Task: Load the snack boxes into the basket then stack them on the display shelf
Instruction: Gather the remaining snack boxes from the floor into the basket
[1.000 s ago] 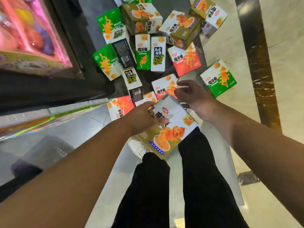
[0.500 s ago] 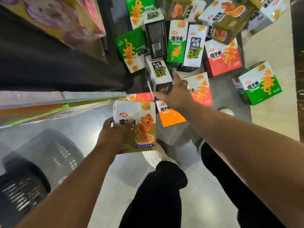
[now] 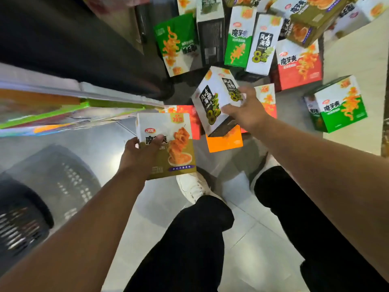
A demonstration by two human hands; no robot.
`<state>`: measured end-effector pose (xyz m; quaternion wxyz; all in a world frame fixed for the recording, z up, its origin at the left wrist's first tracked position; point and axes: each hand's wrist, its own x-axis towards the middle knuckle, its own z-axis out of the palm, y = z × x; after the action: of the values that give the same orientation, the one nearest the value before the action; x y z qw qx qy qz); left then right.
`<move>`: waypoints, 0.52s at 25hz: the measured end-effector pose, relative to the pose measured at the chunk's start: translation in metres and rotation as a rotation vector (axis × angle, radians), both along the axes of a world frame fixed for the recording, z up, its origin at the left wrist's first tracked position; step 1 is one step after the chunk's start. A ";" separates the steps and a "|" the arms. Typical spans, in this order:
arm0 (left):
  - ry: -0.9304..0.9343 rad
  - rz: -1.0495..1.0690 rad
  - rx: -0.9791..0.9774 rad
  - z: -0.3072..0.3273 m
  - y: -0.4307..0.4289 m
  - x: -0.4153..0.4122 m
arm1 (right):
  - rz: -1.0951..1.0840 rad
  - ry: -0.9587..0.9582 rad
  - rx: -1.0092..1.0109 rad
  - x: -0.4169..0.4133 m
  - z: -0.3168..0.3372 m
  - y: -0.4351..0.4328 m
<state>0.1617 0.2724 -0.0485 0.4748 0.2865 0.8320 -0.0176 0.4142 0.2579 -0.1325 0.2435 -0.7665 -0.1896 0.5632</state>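
1. L hand (image 3: 141, 158) grips olive-white snack box (image 3: 170, 131), upright, thumb on front.
2. R hand (image 3: 248, 111) grips black-white kelp snack box (image 3: 212, 95), tilted, above orange box (image 3: 224, 143).
3. Black basket (image 3: 23, 226) lower left, blurred.

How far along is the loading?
Early. Done: nothing visible; the basket is too blurred to tell. In hand: left hand holds an olive box, right hand grips a black-white box. Left: many floor boxes, then shelving.

The olive box (image 3: 179, 131) reads "30", the rightmost green box (image 3: 339, 104) "魔芋爽", the black-and-white box (image 3: 212, 98) seemingly "8".
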 end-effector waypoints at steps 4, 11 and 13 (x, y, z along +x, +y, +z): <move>-0.065 0.030 0.016 0.068 -0.016 0.016 | -0.300 0.258 -0.098 0.028 0.113 -0.062; -0.403 0.241 0.080 0.289 -0.055 0.013 | -0.211 0.629 -0.027 0.047 0.371 -0.128; -0.517 0.277 0.122 0.362 -0.068 0.000 | -0.149 0.690 0.016 0.033 0.445 -0.135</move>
<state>0.1622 0.2047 0.3135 0.6506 0.1931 0.7143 0.1710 0.4470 0.1231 0.3121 0.3395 -0.5408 -0.0440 0.7683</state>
